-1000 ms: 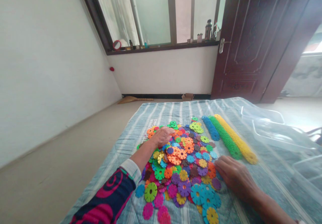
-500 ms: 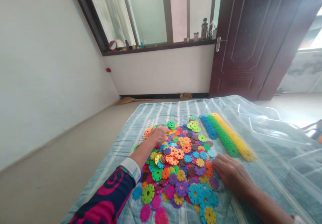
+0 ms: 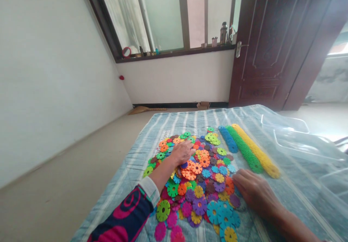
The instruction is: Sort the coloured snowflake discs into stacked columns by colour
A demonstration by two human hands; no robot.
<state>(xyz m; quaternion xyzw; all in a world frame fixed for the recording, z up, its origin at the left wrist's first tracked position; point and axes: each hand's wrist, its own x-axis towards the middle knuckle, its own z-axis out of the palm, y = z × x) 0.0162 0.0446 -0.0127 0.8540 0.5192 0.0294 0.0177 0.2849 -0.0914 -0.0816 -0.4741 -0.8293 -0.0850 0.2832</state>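
A heap of colourful notched plastic discs [image 3: 199, 205] is spread over a striped bedspread. My left hand [image 3: 182, 152] reaches over the upper part of the heap, its fingers stretched to the right and touching the discs. At the heap's right edge rests my right hand [image 3: 251, 187], fingers bent and pressed together beside an orange disc [image 3: 229, 186]. Whatever its fingertips hold is hidden. Right of the heap lie three rows of overlapping discs: a short blue row [image 3: 228, 139], a longer green row [image 3: 244, 149] and a yellow row [image 3: 255, 150].
Clear plastic containers [image 3: 304, 146] stand on the right side of the striped bedspread [image 3: 127, 173]. Beyond the far edge, a broom [image 3: 146, 109] and a small cardboard box [image 3: 203, 105] are on the floor. A dark red door [image 3: 261, 53] is at the back right.
My left hand has shifted right across the heap, and its fingers look more stretched out. My right hand stays by the heap's right edge. The whole view has shifted slightly.
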